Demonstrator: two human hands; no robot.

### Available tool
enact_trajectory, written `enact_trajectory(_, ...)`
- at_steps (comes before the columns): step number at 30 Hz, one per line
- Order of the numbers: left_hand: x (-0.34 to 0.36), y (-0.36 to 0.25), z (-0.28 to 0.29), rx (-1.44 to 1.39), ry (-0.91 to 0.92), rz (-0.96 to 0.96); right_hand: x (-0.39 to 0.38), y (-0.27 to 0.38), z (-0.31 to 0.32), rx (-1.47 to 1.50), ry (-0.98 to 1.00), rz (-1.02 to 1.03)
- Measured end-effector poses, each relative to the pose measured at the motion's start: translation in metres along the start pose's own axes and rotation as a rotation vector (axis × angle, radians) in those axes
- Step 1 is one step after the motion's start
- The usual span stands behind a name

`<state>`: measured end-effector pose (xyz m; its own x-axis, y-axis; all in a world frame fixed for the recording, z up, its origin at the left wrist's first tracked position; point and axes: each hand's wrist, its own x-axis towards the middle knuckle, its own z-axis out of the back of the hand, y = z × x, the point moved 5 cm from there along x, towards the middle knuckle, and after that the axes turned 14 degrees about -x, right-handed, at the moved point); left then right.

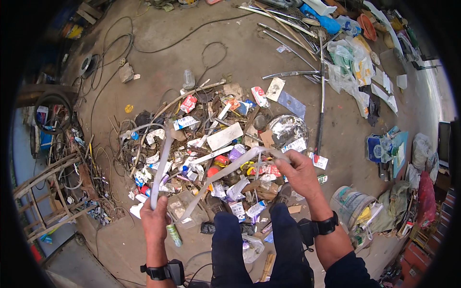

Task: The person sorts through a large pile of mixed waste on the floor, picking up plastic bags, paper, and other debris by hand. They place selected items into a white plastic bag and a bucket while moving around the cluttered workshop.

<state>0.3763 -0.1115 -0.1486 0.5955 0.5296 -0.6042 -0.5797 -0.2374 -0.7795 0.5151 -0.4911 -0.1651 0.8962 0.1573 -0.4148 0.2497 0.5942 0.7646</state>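
My left hand [154, 221] is closed on a translucent whitish plastic strip [162, 163], which stands up from my fingers and bends over near its top. My right hand [300, 173] pinches a length of similar pale strip [213, 175], which arches from my fingers and slants down toward my left hand. I cannot tell whether both lengths are one piece. Beneath them lies a heap of mixed scrap [223, 136], with cartons, bottles, bits of board, sticks and wire. A clear plastic tub [192, 211] and a green can [174, 234] lie beside my left hand.
My legs [225, 240] stand at the heap's near edge. Metal bars [321, 110] and plastic bags [355, 67] lie upper right. A bucket [350, 206] and blue containers [377, 149] are at right. Scrap frames [53, 201] line the left. Cables [168, 45] cross the concrete floor [168, 29].
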Motion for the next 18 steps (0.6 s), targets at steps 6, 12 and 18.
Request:
enact_trajectory(6, -0.008, 0.035, -0.134, 0.143, 0.392, -0.056, -0.012, 0.0, 0.025, 0.462, -0.061, -0.057)
enact_trajectory(12, -0.043, 0.062, -0.241, 0.207, 0.816, -0.397, -0.032, -0.02, 0.006, 1.051, 0.151, -0.192)
enact_trajectory(18, -0.037, 0.14, -0.256, 0.774, 0.887, -0.224, -0.041, -0.095, 0.015, 1.319, -0.033, -0.268)
